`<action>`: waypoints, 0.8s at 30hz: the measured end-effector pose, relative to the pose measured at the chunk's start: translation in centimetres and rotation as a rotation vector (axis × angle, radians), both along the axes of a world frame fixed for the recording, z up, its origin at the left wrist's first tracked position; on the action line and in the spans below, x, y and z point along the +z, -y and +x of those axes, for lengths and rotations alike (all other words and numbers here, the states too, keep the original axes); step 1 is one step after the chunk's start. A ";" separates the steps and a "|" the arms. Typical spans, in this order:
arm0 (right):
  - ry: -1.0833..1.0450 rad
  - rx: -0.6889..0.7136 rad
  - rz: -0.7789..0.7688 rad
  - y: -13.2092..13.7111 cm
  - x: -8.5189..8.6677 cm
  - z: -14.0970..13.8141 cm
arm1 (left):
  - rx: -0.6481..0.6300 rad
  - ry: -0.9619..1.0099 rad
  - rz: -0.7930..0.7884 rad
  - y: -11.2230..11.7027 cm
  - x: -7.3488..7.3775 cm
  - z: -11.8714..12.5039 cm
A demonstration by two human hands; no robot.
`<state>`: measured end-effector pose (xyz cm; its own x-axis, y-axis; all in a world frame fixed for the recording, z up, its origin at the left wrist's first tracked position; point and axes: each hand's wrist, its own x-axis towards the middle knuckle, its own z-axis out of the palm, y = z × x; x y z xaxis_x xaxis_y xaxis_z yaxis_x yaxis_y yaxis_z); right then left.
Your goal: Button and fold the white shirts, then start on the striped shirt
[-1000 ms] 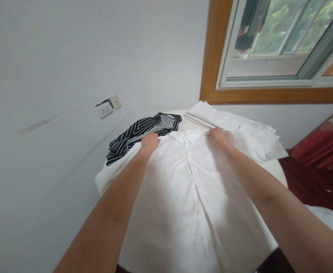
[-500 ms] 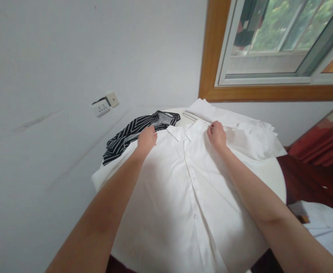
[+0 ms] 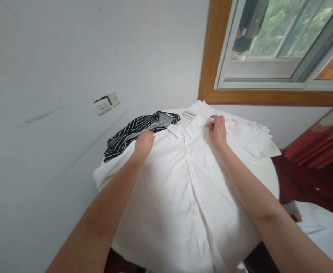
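The left hand (image 3: 145, 143) and right hand (image 3: 217, 131) pinch a white button-front fabric shirt (image 3: 162, 193) by its shoulders; shifted wallward, it now overlaps more thin pale strips (image 3: 188, 115).

White table (image 3: 269, 177), rounded edge showing at right and at back; white button-front shirt (image 3: 169, 189) spread over most of it, front up, collar toward far side; black garment with white stripes (image 3: 136, 129) crumpled at far left, just beyond shirt's shoulder; white layered pile (image 3: 247, 132) at far right, cloth or paper, can't tell from here; slim pale strips (image 3: 188, 115) beside pile, near collar.
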<state>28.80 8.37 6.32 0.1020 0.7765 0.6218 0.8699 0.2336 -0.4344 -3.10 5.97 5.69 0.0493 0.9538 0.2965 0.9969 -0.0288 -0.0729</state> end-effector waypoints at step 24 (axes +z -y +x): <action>0.230 0.056 -0.036 -4.0 3.4 -0.5 | -0.010 0.623 0.486 -5.4 4.4 0.2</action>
<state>28.34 12.35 9.72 -0.0835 0.7989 0.5957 0.9330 0.2726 -0.2349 -2.94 11.36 10.07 -0.2553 0.7104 0.6558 0.8583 -0.1458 0.4920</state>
